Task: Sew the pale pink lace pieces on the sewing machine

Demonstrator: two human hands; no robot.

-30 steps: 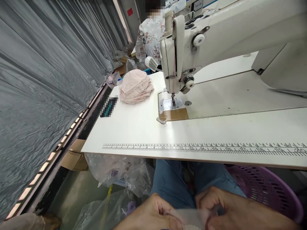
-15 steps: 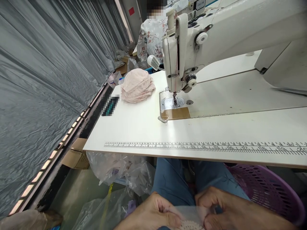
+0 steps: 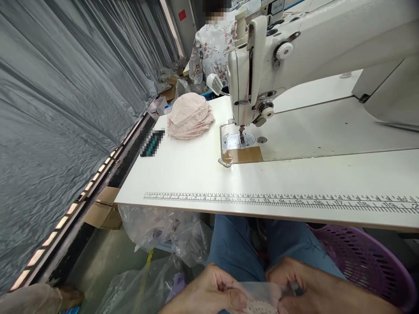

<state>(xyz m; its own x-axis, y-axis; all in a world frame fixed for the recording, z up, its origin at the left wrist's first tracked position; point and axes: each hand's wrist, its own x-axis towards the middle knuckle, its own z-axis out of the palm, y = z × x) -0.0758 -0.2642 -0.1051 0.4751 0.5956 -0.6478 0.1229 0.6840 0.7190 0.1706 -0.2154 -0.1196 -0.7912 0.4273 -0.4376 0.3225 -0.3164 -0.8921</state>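
Observation:
Low in my lap, below the table edge, my left hand [image 3: 209, 292] and my right hand [image 3: 314, 288] are both closed in a pinch on a thin translucent piece of fabric [image 3: 258, 294] with a pale lace edge at the bottom of the view. The hands sit close together over my blue trousers [image 3: 235, 244]. A white sewing machine [image 3: 262, 65] stands on the white table [image 3: 183, 174] ahead, with its needle over the metal plate [image 3: 237, 141]. A stack of pink fabric pieces [image 3: 190, 115] lies left of the machine.
A ruler scale [image 3: 278, 201] runs along the table's near edge. A purple plastic basket [image 3: 360, 257] stands at my right, plastic bags [image 3: 163, 231] and a cardboard box [image 3: 103, 213] at my left. Grey plastic sheeting [image 3: 65, 87] hangs on the left. Another person in a floral top [image 3: 212, 48] sits beyond.
My hands stay pinched on the fabric in my lap with only slight finger shifts. The view has drifted a little, so the machine and table appear shifted to the right.

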